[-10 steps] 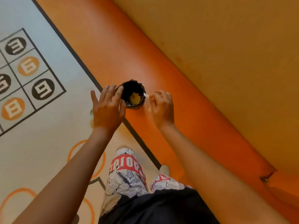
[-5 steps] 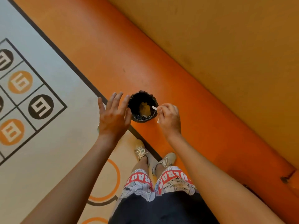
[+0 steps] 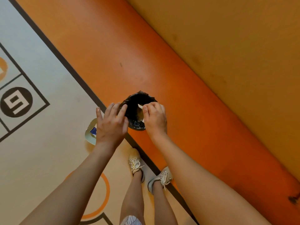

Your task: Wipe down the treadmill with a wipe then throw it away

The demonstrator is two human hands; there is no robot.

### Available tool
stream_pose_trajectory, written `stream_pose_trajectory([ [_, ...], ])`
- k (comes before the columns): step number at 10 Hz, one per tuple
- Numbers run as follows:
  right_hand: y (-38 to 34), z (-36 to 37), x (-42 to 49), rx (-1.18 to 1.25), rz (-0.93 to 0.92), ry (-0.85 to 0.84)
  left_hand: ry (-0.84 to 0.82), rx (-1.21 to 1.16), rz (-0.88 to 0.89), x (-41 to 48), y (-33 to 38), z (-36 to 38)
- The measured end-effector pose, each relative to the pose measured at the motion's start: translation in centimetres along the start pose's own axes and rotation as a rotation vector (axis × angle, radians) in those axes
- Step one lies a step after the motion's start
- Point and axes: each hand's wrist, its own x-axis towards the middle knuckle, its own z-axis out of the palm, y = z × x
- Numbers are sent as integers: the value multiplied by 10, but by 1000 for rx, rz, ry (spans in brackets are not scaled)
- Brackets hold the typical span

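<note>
Wipe point(image 3: 140, 106) in right hand point(image 3: 155, 118) over bin point(image 3: 137, 95)

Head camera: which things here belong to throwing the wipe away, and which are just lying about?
Part of the job: wipe, pinched in the right hand; bin with black liner; left hand, open beside its rim.
Just there: pale object with a blue patch; numbered floor marking; shoes.

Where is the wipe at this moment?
In the head view, the wipe is pinched in the right hand, over the open bin on the orange floor.
</note>
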Motion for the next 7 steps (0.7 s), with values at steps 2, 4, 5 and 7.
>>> stream_pose_trajectory([
  [2,10,39,38,-38,45,-85,-3,-3,-15,26,-23,34],
  [4,23,35,42,-153,65,-281,-53,-25,-33,37,-27,34],
  [5,31,23,36,-190,60,-267,-77,-27,-36,38,-28,28],
  [7,21,-6,27,-243,-25,-241,-48,-24,-17,39,-25,13],
])
